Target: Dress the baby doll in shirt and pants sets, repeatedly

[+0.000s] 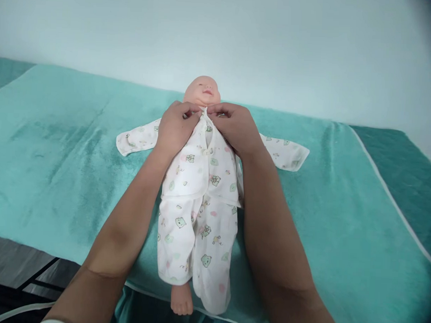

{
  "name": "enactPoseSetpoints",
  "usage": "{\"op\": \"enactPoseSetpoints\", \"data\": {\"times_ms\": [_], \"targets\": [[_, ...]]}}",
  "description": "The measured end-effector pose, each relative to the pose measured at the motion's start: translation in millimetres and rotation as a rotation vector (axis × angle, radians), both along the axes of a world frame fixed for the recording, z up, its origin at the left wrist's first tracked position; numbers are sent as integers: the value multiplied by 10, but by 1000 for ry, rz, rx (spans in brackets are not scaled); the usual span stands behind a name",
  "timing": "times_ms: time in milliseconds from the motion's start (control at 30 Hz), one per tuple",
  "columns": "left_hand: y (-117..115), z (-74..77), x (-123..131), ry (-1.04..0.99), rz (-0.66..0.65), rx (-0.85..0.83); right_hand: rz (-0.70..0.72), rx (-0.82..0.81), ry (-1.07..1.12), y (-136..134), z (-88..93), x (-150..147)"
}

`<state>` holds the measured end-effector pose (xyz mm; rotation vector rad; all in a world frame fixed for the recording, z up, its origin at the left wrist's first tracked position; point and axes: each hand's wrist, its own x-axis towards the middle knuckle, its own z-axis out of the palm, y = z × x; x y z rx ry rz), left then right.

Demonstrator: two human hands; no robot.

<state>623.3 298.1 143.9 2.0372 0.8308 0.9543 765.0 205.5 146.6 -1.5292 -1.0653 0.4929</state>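
A baby doll lies on its back, head toward the wall, dressed in a white printed top and matching trousers. Just under its chin, my left hand pinches one side of the top's collar. My right hand pinches the other side, and the fingertips almost meet. Lower on the chest a small tie or fastening joins the two front panels, with a gap above it. Both sleeves spread outward. One bare foot sticks out of a trouser leg; the other foot is covered.
A turquoise blanket covers the table, with a darker green cloth under it at the right. Behind stands a pale wall. At the lower left, a black frame and a pale cable show beside the table edge.
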Motion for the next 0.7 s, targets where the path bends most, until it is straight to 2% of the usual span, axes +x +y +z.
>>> {"op": "enactPoseSetpoints", "data": {"times_ms": [267,500,700], "targets": [[-18,-17,-44,-45,-39,-55,-19,-89,-179,80,33,-40],[1,-80,-48,5,-86,154,-47,-131,-214,107,39,-64],[-12,-83,-40,45,-19,242,-49,-132,-162,71,53,-79]]}}
